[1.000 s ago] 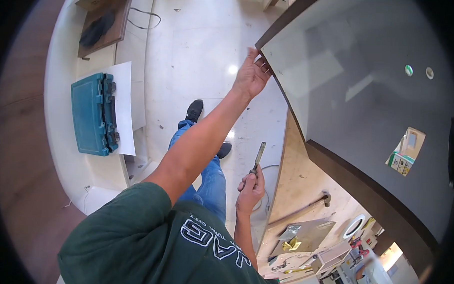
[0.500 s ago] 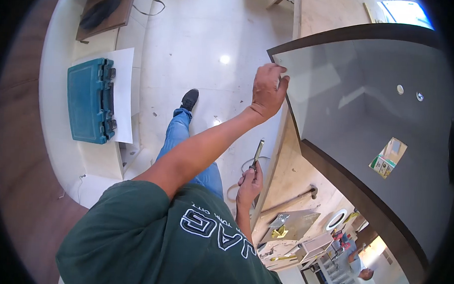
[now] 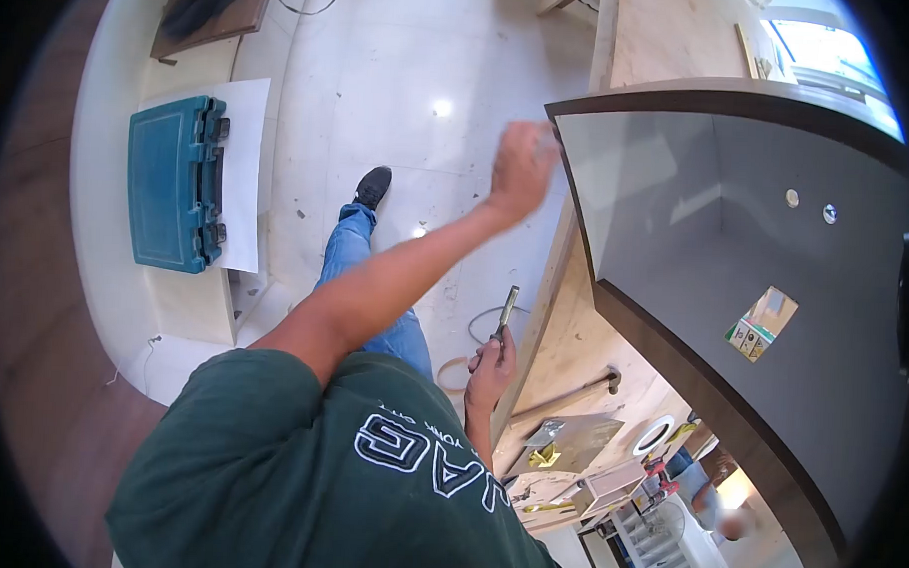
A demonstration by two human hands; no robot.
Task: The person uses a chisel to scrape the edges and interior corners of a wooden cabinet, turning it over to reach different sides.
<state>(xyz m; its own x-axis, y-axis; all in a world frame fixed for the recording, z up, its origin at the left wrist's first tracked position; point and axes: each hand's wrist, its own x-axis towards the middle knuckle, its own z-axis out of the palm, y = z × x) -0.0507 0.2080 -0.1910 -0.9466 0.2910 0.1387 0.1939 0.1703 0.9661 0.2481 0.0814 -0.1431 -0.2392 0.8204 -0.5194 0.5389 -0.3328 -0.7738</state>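
Note:
My left hand (image 3: 523, 171) is smeared by motion beside the corner of a dark-edged cabinet box (image 3: 666, 246) with a grey inside. Its fingers are curled near the edge strip (image 3: 577, 203), and their tips are too blurred to make out. Lower down, my right hand (image 3: 492, 370) is closed round a slim tool with a flat metallic shaft (image 3: 509, 308), which points up and away from me. Inside the box are two round holes and a rectangular cutout (image 3: 763, 323), through which printed card shows.
A wooden bench (image 3: 562, 373) under the cabinet carries a hammer (image 3: 571, 398), a flat panel (image 3: 594, 444) and a white ring (image 3: 653, 435). A teal tool case (image 3: 173, 184) lies on the left ledge. Another person (image 3: 712, 503) is at the lower right.
My left hand has come slightly off the cabinet edge and moved left, blurring. My right hand still holds the tool. The whole view has shifted a little.

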